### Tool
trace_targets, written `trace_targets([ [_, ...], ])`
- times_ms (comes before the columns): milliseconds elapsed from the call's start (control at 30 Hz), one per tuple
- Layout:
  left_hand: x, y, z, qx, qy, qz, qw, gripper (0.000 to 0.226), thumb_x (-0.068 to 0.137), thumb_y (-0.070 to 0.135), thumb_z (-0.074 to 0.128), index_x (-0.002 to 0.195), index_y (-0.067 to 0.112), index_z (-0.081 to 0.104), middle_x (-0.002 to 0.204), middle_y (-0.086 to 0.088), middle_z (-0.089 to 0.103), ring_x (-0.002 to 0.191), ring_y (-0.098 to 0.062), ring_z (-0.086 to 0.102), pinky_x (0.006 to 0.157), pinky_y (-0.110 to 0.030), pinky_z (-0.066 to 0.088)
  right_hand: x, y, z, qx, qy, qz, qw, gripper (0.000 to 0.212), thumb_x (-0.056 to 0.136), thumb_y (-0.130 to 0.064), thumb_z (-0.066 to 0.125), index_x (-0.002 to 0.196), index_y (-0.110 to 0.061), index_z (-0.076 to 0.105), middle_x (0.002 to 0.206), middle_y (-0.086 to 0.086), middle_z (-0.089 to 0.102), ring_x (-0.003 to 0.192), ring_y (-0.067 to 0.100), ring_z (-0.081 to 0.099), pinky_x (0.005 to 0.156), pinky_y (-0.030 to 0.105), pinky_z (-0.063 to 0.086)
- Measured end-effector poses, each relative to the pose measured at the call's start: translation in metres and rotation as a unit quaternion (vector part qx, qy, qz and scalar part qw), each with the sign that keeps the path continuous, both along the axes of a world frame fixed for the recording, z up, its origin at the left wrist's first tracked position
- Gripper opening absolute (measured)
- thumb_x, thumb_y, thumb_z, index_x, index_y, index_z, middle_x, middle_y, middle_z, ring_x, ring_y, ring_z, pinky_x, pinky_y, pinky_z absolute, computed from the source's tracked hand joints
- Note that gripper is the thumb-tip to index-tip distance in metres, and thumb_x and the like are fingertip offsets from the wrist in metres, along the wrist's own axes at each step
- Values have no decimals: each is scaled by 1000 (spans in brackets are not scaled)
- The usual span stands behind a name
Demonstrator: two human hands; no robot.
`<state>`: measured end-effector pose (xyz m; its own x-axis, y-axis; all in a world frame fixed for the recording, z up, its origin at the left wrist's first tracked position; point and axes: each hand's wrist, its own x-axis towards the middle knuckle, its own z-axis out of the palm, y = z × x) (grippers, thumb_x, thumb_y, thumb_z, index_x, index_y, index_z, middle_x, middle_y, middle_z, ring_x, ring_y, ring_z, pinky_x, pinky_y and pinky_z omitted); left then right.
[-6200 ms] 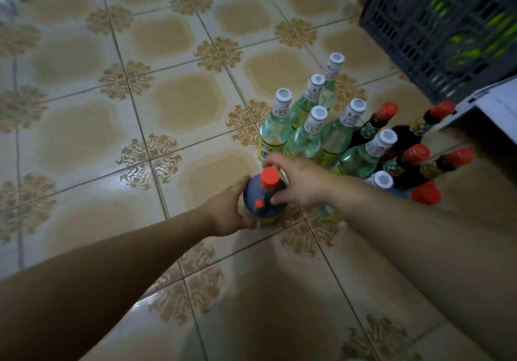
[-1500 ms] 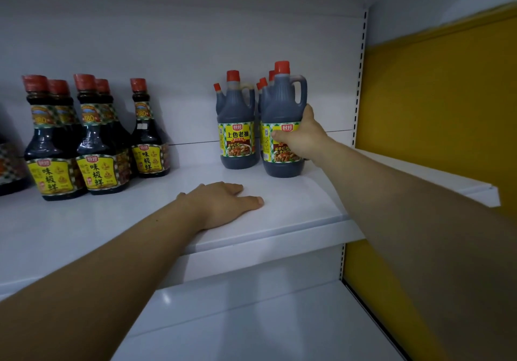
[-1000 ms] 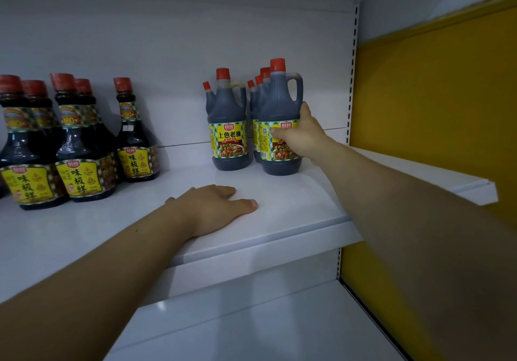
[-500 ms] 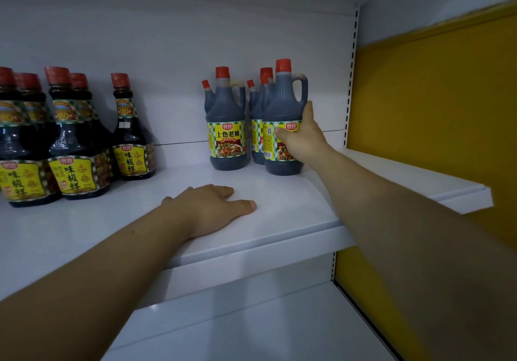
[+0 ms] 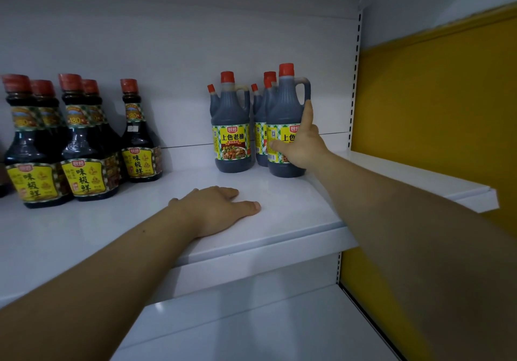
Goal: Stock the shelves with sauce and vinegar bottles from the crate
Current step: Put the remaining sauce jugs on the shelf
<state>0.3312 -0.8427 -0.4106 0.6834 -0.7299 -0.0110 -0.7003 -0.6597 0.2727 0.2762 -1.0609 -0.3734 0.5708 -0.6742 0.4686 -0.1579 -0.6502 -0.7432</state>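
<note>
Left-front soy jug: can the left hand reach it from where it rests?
Probably yes: the left hand lies flat on the shelf in front of the jug, only bare shelf between them.

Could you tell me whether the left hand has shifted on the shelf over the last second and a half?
No. The left hand still lies flat at the front edge of the shelf, in the same spot before the left jug.
</note>
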Motion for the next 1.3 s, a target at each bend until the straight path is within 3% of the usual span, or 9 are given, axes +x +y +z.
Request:
trace_targets([
  [167, -11, 3, 4, -18, 12, 11, 1000, 89, 70, 85, 40, 144, 35, 35, 155, 3, 30, 141, -23, 29, 116, -48, 21, -23, 13, 2, -15, 34, -24, 999, 115, 71, -53, 77, 151, -36, -5, 156, 10, 14, 142, 35, 26, 110, 53, 36],
  [367, -39, 17, 19, -72, 19, 2, 997, 73, 83, 67, 49, 142, 26, 41, 152, -4, 36, 136, -25, 37, 115, -38, 26, -90, 55, 3, -97, 138, -12, 986, 78, 82, -61, 60, 146, -29, 28, 142, 9, 39, 132, 31, 39, 107, 49, 37],
  [600, -77, 71, 19, 24, -23, -53, 998, 75, 91, 64, 34, 150, 19, 23, 158, -1, 20, 145, -20, 21, 117, -32, 14, -136, 122, 8, -145, 183, 41, 972, 61, 88, -57, 55, 140, -27, 41, 139, 3, 48, 123, 27, 48, 93, 33, 38],
  [733, -94, 149, 2, 27, -103, -15, 994, 80, 86, 67, 42, 151, 30, 13, 160, 0, 11, 147, -20, 12, 119, -43, 13, -130, 175, 8, -151, 171, 70, 971, 66, 85, -63, 54, 139, -27, 44, 139, 2, 51, 123, 28, 50, 98, 36, 41],
  [833, -106, 219, -10, 39, -142, 15, 989, 81, 86, 66, 44, 151, 33, 9, 161, 3, 3, 148, -19, 4, 118, -50, 10, -119, 235, 1, -161, 200, 100, 961, 86, 85, -70, 47, 152, -22, 25, 158, 7, 27, 141, 30, 31, 111, 40, 31],
  [933, -111, 297, -21, 31, -111, 68, 991, 81, 86, 65, 46, 151, 35, 9, 161, 4, 4, 148, -20, 4, 118, -50, 11, -113, 306, -7, -175, 195, 141, 955, 87, 88, -68, 46, 154, -20, 16, 161, 8, 17, 145, 30, 23, 111, 38, 28],
  [1100, -127, 439, -54, 18, -77, 143, 987, 82, 86, 64, 48, 151, 33, 11, 161, 2, 5, 148, -21, 6, 118, -50, 13, -104, 429, -25, -177, 184, 219, 942, 87, 88, -66, 46, 154, -17, 18, 162, 5, 16, 147, 25, 19, 115, 36, 22],
  [1300, -156, 624, -102, 25, 23, 246, 969, 86, 84, 65, 50, 151, 33, 8, 161, 3, 2, 148, -24, 3, 117, -52, 15, -99, 605, -64, -141, 215, 314, 914, 85, 89, -65, 47, 154, -21, 18, 162, 6, 15, 146, 28, 21, 115, 39, 24],
])
